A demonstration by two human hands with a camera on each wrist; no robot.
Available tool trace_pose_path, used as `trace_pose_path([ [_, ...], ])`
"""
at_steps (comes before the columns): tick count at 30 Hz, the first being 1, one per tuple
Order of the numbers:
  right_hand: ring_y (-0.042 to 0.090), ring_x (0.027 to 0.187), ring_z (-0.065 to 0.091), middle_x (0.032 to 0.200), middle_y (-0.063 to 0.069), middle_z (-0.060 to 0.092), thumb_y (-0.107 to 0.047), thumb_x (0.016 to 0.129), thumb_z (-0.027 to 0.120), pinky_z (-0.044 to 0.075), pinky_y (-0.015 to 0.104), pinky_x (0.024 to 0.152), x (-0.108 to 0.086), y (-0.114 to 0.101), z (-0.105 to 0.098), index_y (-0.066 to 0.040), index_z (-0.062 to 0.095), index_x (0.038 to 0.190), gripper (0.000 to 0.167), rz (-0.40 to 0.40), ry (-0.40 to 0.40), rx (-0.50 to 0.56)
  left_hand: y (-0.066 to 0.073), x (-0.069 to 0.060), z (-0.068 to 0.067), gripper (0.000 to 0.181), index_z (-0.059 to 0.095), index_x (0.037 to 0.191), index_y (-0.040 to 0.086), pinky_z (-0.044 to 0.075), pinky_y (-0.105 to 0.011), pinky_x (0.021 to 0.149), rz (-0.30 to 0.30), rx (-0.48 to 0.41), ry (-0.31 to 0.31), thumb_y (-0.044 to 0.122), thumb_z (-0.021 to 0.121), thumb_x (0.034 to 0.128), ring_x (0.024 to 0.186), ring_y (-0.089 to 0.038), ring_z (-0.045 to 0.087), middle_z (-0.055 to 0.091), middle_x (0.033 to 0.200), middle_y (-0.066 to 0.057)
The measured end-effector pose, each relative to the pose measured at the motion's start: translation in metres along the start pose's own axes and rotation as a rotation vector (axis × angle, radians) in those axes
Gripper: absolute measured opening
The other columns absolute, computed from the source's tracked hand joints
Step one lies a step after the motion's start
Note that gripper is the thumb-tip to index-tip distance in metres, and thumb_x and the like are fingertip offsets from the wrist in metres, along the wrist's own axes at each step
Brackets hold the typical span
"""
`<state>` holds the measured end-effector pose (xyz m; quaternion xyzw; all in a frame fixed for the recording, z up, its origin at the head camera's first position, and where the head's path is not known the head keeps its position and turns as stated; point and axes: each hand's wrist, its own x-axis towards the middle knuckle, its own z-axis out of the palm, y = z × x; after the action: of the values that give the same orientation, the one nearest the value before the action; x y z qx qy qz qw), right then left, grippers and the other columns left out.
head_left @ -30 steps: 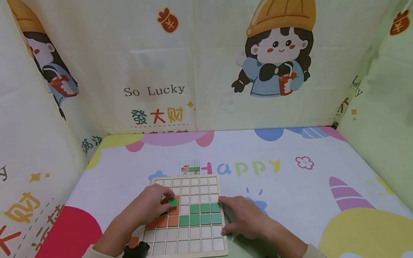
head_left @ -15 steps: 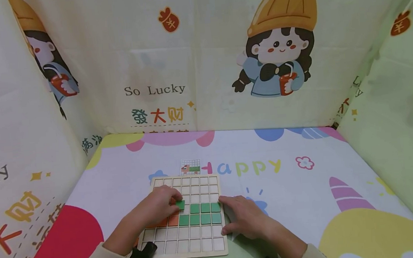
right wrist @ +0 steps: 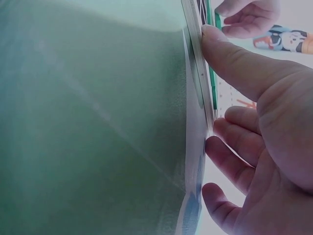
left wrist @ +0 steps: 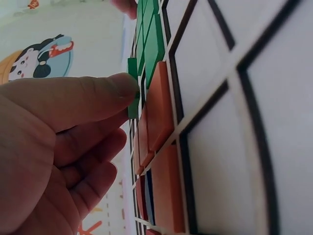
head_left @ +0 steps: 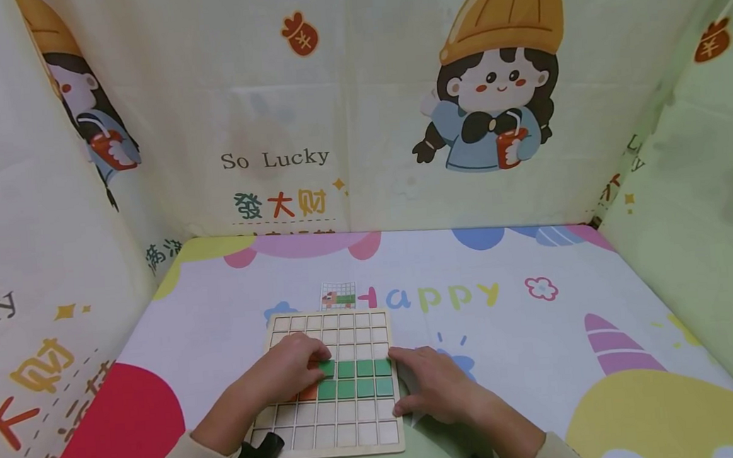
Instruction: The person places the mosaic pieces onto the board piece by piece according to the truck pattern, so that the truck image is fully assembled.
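A wooden grid board lies on the table, with rows of green tiles and orange tiles in its cells. My left hand is over the board's middle and pinches a green square tile between thumb and forefinger. In the left wrist view this tile stands on the cell beside the orange ones; whether it sits fully in cannot be told. My right hand rests at the board's right edge, thumb and fingertips touching it, fingers extended. The left hand covers several tiles in the head view.
Behind the board lies a small pattern card with a coloured grid picture. A printed cloth covers the table. Printed fabric walls rise at the back and both sides.
My left hand has moved right with the green tile, from over the orange tiles to the cell left of the upper green row. The right hand has stayed at the board's edge.
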<state>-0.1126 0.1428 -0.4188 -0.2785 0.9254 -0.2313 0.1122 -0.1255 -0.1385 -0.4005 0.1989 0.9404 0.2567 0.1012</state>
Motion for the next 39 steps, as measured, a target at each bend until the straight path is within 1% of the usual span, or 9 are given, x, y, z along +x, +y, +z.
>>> trace_pose_path([
  [6,0.030,0.121,0.054,0.136,0.005,0.059,-0.041,0.076,0.086,0.042,0.055,0.098,0.000,0.000,0.000,-0.011,0.052,0.140,0.078,-0.004,0.001,0.001,0.001,-0.001,0.003,0.016,0.075,0.101,0.007,0.051,-0.044,0.088,0.010,0.015,-0.008,0.008,0.078,0.0853,0.095,-0.020,0.058,0.066,0.096,0.002],
  [14,0.031,0.123,0.053,0.137,0.005,0.059,-0.042,0.077,0.085,0.041,0.055,0.099,0.000,0.002,0.000,-0.011,0.051,0.141,0.079,0.001,-0.005,0.005,0.000,-0.001,0.006,0.018,0.075,0.103,0.007,0.051,-0.044,0.089,-0.009,0.009,0.004,0.008,0.078,0.0854,0.097,-0.021,0.058,0.066,0.099,0.001],
  [18,0.031,0.123,0.053,0.138,0.006,0.058,-0.042,0.077,0.085,0.041,0.055,0.099,0.000,0.002,0.000,-0.011,0.051,0.141,0.079,-0.001,-0.005,0.006,0.000,-0.002,0.006,0.019,0.075,0.104,0.008,0.050,-0.044,0.089,-0.014,0.010,0.005,0.009,0.078,0.0854,0.097,-0.021,0.057,0.066,0.100,0.001],
  [24,0.031,0.122,0.053,0.137,0.005,0.059,-0.041,0.077,0.086,0.041,0.055,0.099,0.000,0.002,0.000,-0.011,0.051,0.141,0.079,-0.003,-0.004,0.010,0.000,-0.002,0.006,0.020,0.075,0.105,0.008,0.050,-0.044,0.088,-0.006,0.011,0.008,0.010,0.078,0.0854,0.095,-0.020,0.056,0.066,0.099,0.001],
  [27,0.031,0.121,0.053,0.136,0.005,0.060,-0.041,0.077,0.086,0.041,0.055,0.098,0.000,0.002,0.000,-0.012,0.051,0.140,0.078,-0.003,-0.004,0.013,0.000,-0.004,0.006,0.023,0.075,0.108,0.008,0.050,-0.044,0.090,-0.011,0.005,0.025,0.010,0.079,0.0850,0.099,-0.021,0.057,0.067,0.103,0.000],
  [30,0.031,0.121,0.053,0.135,0.005,0.060,-0.041,0.077,0.085,0.041,0.055,0.098,0.000,0.002,0.001,-0.012,0.051,0.140,0.078,-0.002,-0.003,0.013,0.000,-0.007,0.004,0.027,0.073,0.111,0.007,0.050,-0.043,0.092,-0.007,-0.004,0.056,0.010,0.080,0.0844,0.104,-0.022,0.057,0.066,0.107,0.000],
  [33,0.031,0.121,0.053,0.136,0.005,0.060,-0.041,0.077,0.086,0.041,0.055,0.098,0.000,0.003,0.001,-0.012,0.051,0.141,0.078,-0.002,-0.003,0.014,-0.002,-0.010,0.001,0.026,0.073,0.110,0.007,0.050,-0.044,0.091,0.024,-0.004,0.092,0.008,0.078,0.0851,0.106,-0.023,0.058,0.067,0.107,0.001],
  [36,0.031,0.121,0.053,0.137,0.006,0.059,-0.041,0.077,0.086,0.041,0.056,0.098,0.000,0.003,0.002,-0.011,0.051,0.141,0.079,0.000,-0.004,0.016,-0.006,-0.014,-0.004,0.024,0.073,0.110,0.006,0.051,-0.044,0.090,0.045,0.003,0.115,0.008,0.077,0.0863,0.106,-0.024,0.059,0.068,0.106,0.002],
  [39,0.031,0.122,0.053,0.138,0.006,0.058,-0.041,0.077,0.085,0.041,0.056,0.099,0.000,0.004,0.002,-0.011,0.050,0.142,0.079,-0.001,-0.005,0.015,-0.011,-0.019,-0.008,0.025,0.073,0.112,0.007,0.051,-0.043,0.089,0.032,0.014,0.116,0.010,0.077,0.0871,0.106,-0.024,0.059,0.067,0.108,0.002],
])
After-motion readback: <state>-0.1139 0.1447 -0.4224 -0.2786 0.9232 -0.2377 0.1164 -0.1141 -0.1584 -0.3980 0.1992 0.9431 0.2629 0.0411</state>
